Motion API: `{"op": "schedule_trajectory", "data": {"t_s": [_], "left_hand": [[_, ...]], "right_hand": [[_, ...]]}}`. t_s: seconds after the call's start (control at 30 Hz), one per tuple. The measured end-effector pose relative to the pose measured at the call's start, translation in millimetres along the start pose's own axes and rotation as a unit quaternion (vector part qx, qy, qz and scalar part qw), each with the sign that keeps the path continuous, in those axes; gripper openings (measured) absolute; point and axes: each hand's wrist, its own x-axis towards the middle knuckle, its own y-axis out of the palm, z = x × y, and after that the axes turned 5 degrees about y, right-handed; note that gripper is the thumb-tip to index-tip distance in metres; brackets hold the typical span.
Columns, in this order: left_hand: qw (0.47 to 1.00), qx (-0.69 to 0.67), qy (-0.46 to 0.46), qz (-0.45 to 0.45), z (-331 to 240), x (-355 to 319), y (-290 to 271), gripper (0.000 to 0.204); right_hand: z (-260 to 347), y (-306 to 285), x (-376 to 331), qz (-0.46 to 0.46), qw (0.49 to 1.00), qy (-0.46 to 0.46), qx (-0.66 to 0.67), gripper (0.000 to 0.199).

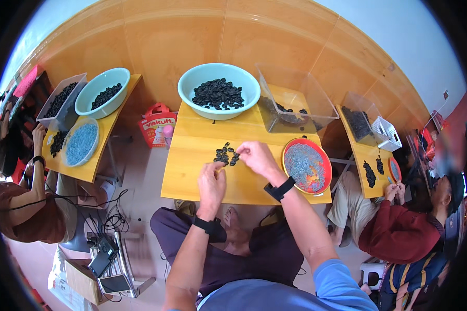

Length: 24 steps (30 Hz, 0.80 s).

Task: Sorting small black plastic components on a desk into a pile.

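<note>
A small cluster of black oval pieces [223, 155] lies on the yellow table [192, 179] in front of me. At its near edge is my left hand [211, 187], its fingers curled together; what they hold, if anything, is hidden. Over the cluster's right side my right hand [258, 158] reaches in, thumb and forefinger pinched beside the black pieces; I cannot make out what is between the tips. To the right of that hand sits a round red tray [328, 168] spread with many thin grey-blue bits [303, 165].
Behind the cluster stand a light-blue basin [184, 88] of black pieces and a clear plastic bin [290, 124] with a few more. Co-workers sit at side tables left [91, 168] and right [371, 192]. A red bag [155, 127] and black cables [117, 220] are on the floor at left.
</note>
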Motion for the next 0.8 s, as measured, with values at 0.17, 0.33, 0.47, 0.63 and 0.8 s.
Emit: {"op": "schedule_trajectory", "data": {"t_s": [0.17, 0.33, 0.47, 0.63, 0.8], "left_hand": [[1.0, 0.006, -0.014, 0.022, -3, -3, -6, 0.013], [1.0, -0.004, -0.017, 0.01, 0, -4, -7, 0.01], [0.999, -0.008, -0.031, 0.013, -1, -4, -6, 0.009], [1.0, -0.009, 0.005, 0.011, 11, -1, -2, 0.01], [0.999, -0.02, -0.034, 0.033, 20, 8, -6, 0.013]], "right_hand": [[2, 30, -15, -0.081, 0.984, -0.091, -0.128, 0.013], [-8, 29, -21, -0.065, 0.994, -0.028, -0.079, 0.008], [-17, 29, -39, -0.101, 0.988, 0.034, 0.108, 0.008], [-49, 35, -51, -0.102, 0.972, 0.033, 0.211, 0.007], [-53, 38, -54, -0.113, 0.963, -0.035, 0.242, 0.01]]}}
